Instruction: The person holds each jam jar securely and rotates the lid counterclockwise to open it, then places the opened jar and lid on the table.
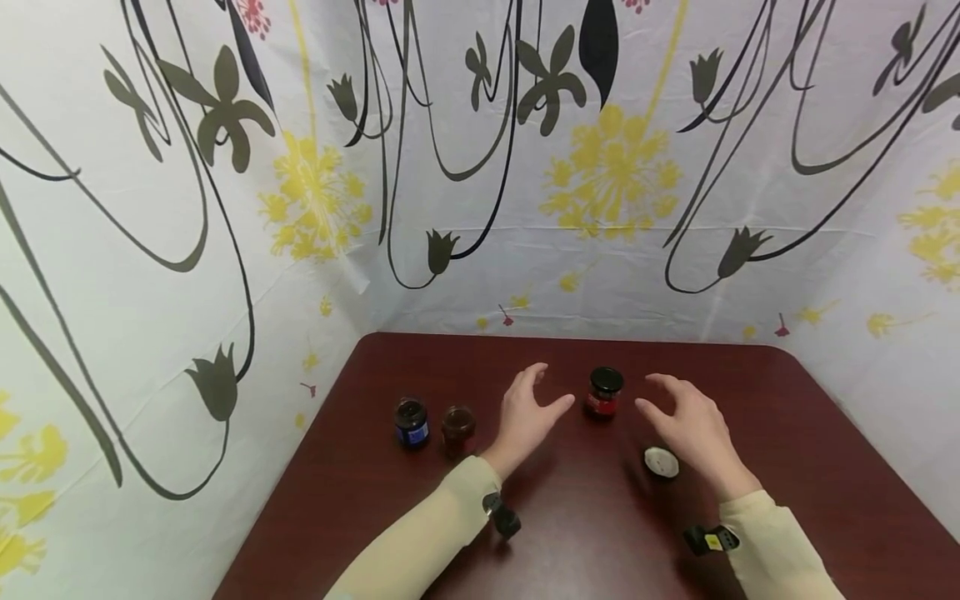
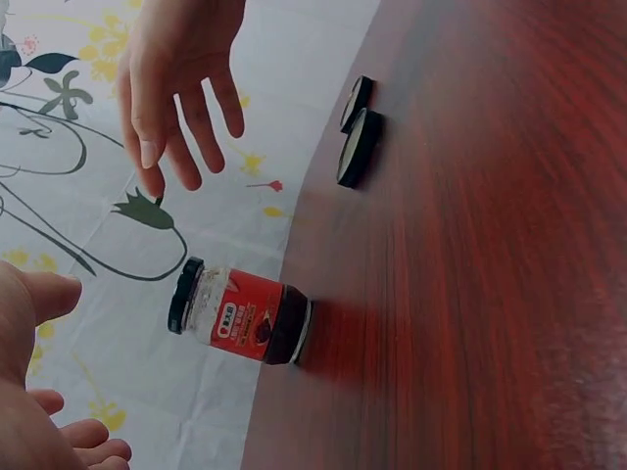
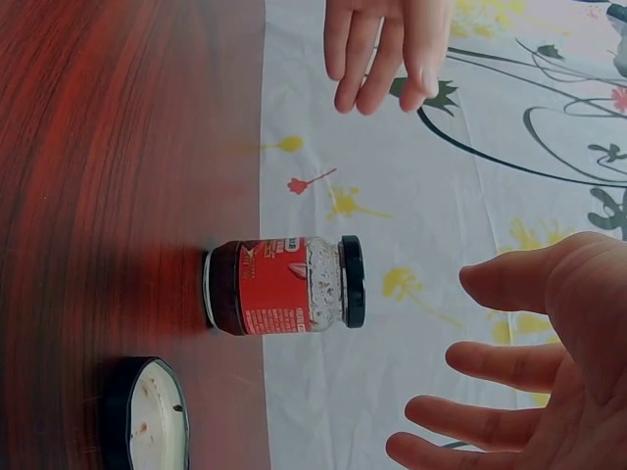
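The red-labelled jar, capped with a black lid, stands upright right of centre in the head view. It looks like stiff, smooth glass (breakable, perhaps a little slippery), probably weightiest low down; its middle seems the best hold. The left hand and right hand flank it, fingers spread wide, neither touching it.

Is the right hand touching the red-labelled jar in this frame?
Apart. The right wrist view shows it plainly: patterned backdrop is visible between the right hand and the red-labelled jar.
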`<move>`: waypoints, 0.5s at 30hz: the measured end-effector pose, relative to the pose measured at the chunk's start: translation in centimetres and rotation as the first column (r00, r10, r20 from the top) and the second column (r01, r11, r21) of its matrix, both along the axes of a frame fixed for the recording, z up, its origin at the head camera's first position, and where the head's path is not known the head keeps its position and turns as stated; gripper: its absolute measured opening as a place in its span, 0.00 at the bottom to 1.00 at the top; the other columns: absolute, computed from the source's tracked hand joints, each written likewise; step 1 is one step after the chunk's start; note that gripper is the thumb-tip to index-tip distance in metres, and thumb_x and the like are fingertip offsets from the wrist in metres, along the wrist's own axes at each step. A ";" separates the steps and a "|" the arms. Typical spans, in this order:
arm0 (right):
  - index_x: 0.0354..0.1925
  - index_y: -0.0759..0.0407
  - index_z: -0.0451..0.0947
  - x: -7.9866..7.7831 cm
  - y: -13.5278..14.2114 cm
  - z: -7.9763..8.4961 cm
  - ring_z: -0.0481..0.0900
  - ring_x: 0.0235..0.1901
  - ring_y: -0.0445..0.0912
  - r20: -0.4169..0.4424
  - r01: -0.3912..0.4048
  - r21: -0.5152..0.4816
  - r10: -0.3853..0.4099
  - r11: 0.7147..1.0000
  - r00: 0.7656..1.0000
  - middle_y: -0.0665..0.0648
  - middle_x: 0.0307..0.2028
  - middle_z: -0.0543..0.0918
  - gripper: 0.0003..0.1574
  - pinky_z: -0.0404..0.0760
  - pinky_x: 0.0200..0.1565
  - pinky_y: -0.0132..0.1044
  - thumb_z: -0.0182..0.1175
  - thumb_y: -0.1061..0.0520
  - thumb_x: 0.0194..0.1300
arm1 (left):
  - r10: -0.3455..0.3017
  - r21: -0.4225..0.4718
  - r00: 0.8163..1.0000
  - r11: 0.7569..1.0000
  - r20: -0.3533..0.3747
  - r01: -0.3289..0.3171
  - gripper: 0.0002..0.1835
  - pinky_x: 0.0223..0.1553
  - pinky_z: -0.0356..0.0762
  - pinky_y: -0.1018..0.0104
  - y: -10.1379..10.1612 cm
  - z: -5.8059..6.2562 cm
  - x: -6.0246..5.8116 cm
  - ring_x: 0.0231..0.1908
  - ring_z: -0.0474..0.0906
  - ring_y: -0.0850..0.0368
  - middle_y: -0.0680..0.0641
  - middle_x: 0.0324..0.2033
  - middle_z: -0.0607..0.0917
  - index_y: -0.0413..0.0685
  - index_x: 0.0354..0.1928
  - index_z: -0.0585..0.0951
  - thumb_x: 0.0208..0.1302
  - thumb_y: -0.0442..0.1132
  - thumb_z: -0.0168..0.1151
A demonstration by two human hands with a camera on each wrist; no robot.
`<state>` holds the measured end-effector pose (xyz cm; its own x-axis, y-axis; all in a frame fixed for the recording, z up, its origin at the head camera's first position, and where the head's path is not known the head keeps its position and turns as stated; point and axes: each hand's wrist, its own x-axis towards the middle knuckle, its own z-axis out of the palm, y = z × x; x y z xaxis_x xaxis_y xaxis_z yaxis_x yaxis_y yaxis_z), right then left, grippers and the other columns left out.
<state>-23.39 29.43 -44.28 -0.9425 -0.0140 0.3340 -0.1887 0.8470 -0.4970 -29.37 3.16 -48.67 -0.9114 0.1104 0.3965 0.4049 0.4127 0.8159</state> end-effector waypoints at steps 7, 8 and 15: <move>0.68 0.54 0.70 0.0 -0.1 0.0 0.72 0.60 0.65 -0.001 0.003 -0.005 -0.003 1.000 1.000 0.65 0.63 0.74 0.38 0.73 0.47 0.66 0.57 0.34 0.71 | -0.007 0.033 1.000 0.999 0.016 0.007 0.38 0.57 0.74 0.52 0.6 -0.8 -1.5 0.62 0.73 0.52 0.56 0.60 0.77 0.60 0.70 0.70 0.60 0.58 0.72; 0.68 0.54 0.70 0.0 -0.1 0.1 0.72 0.59 0.65 0.001 0.002 -0.005 -0.002 1.000 1.000 0.65 0.63 0.74 0.38 0.73 0.47 0.66 0.57 0.35 0.71 | -0.001 0.034 1.000 0.999 0.018 0.000 0.38 0.57 0.74 0.52 0.6 -0.9 -1.7 0.62 0.73 0.51 0.56 0.60 0.77 0.59 0.70 0.71 0.59 0.57 0.73; 0.69 0.54 0.70 0.2 0.0 0.0 0.72 0.60 0.65 0.020 0.010 -0.005 -0.010 1.000 1.000 0.65 0.63 0.74 0.38 0.73 0.47 0.66 0.57 0.34 0.71 | -0.005 0.014 0.998 1.000 0.060 0.004 0.41 0.57 0.75 0.52 1.6 -2.1 -2.9 0.62 0.74 0.50 0.53 0.60 0.77 0.59 0.70 0.70 0.57 0.61 0.73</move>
<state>-23.16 29.46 -44.30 -0.9490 -0.0029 0.3154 -0.1703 0.8462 -0.5048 -32.23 4.77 -50.78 -0.9330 0.1091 0.3429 0.3571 0.3998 0.8442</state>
